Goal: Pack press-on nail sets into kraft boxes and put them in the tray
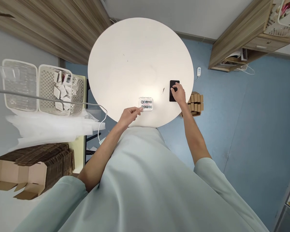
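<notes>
A small clear plastic case point(147, 109) with two rows of round, blue-grey pieces lies near the table's front edge. My left hand point(130, 116) is closed in a pinch at its lower left corner; the fingertips overlap the rim. On the right part of the table lies a flat black device point(174, 83), like a phone or small tablet. Over its lower right side is my right hand point(179, 94), thumb and forefinger apart and curved, holding nothing that I can see. Whether those fingertips touch the screen I cannot tell.
The round white table point(140, 48) has a small dark mark beside the device. Cardboard boxes point(195, 102) stand low at its right. To the left are plastic baskets point(47, 83), white sheets point(53, 127), folded cartons point(45, 158) and a cable point(87, 103). Shelving point(239, 38) stands back right.
</notes>
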Motion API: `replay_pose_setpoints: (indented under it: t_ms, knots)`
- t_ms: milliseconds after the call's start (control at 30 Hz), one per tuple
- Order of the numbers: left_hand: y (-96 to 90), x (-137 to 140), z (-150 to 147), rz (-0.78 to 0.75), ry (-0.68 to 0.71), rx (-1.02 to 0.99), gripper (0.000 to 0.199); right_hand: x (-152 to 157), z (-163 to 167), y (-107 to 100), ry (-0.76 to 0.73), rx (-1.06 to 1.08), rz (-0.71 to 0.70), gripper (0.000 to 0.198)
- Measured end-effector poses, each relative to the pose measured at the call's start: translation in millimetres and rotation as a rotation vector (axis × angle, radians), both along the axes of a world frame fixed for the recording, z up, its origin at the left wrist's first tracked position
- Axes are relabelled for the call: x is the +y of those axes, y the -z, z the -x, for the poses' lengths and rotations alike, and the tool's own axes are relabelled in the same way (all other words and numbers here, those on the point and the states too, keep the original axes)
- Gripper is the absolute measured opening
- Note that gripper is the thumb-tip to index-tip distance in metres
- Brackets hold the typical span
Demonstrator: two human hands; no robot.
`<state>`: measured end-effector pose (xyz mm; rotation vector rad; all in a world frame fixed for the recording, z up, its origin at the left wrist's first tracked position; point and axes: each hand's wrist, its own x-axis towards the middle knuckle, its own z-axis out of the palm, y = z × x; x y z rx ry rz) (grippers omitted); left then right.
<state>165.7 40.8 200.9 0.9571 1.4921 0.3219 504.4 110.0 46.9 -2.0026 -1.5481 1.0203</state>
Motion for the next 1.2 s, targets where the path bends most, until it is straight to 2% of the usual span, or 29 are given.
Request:
replay_pose_setpoints:
  t_ms: [167, 300, 433, 600, 767, 933, 1067, 1200]
  knots:
    - [3.9, -8, 14, 0.013, -0.071, -0.003, 0.052, -1, 8, 17, 0.0, -0.047, 0.09, 0.032]
    - [7.9, -14, 29, 0.007, -0.096, -0.022, 0.053, -6, 13, 17, 0.009, -0.063, 0.093, 0.026]
    - [10.9, -17, 44, 0.003, -0.114, -0.051, 0.052, -10, 21, 2, 0.024, -0.067, 0.059, 0.033]
    - [17.9, -18, 66, -0.009, -0.1, -0.088, 0.053, -28, 54, -32, 0.02, 0.008, -0.006, 0.055]
    - [37.8, -19, 103, -0.022, -0.072, -0.07, 0.053, -52, 120, -63, -0.036, 0.081, -0.068, 0.06]
    - [65.6, -18, 155, -0.019, 0.012, 0.027, 0.054, -69, 210, -82, -0.255, 0.038, -0.05, 0.058]
    - [86.9, -19, 199, -0.025, 0.067, 0.073, 0.058, -76, 282, -84, -0.467, -0.079, 0.032, 0.072]
    - [103.7, -22, 237, -0.043, 0.092, 0.073, 0.06, -77, 343, -76, -0.615, -0.203, 0.104, 0.074]
